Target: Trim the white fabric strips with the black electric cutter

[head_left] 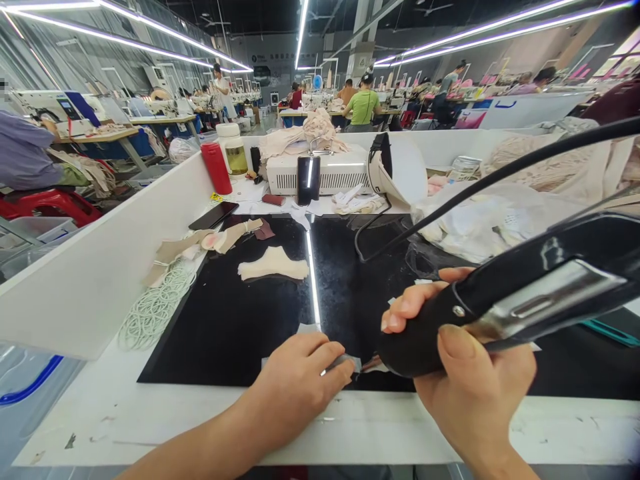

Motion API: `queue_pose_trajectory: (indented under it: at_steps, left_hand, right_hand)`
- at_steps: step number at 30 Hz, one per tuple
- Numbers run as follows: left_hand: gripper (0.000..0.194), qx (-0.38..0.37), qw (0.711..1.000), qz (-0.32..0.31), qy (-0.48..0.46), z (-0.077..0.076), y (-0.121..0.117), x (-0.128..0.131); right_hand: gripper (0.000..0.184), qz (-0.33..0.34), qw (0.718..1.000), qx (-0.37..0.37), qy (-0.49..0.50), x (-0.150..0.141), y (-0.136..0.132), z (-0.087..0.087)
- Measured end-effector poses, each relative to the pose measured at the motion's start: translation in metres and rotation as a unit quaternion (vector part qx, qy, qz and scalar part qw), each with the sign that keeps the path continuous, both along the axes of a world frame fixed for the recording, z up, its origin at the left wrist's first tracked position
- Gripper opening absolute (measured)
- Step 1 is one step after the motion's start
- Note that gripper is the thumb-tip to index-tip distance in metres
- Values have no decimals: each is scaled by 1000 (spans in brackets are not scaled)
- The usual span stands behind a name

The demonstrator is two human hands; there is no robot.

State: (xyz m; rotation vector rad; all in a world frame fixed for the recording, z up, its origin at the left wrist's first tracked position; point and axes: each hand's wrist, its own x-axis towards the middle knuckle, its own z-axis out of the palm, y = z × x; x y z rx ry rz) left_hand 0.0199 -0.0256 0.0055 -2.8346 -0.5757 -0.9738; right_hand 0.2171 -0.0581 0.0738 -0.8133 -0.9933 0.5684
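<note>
Black handheld tool (500,287) with a rounded end and a long silver metal lever (555,297) is slanting over the right side of a glossy black sheet (225,333), its long axis running from the right of view down toward the sheet's near edge, rounded end facing left. The right hand (475,387) is wrapping round it, fingers on the far side, thumb pressing the near side beside the lever. Left of the tool, at the sheet's near edge, the left hand (300,380) is pressing curled fingers onto a light grey, thin, flat piece (303,329). A narrow brownish strip (373,365) is lying between its fingertips and the rounded end; whether the tool is touching it cannot be told.

The left hand is hiding most of the grey piece, leaving any pinch unclear; a shiny sliver (325,372) by the fingers is proving hard to identify. The tool's rear is running out of frame. Beyond, a cream, padded, wing-shaped piece (273,265) is lying left of the sheet's middle, and a white vented machine (345,177) is standing past its far edge.
</note>
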Motion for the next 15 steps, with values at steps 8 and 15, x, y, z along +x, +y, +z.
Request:
queue_pose_trajectory:
  at_steps: [8,15]
  left_hand:
    - [27,-30,1000,-9,0,15,-1,-4]
    - [23,-133,987,91,21,34,-3,-72]
  right_hand:
    - [44,11,1000,-14,24,2,4,3]
    - [52,28,998,-43,-24,2,4,19]
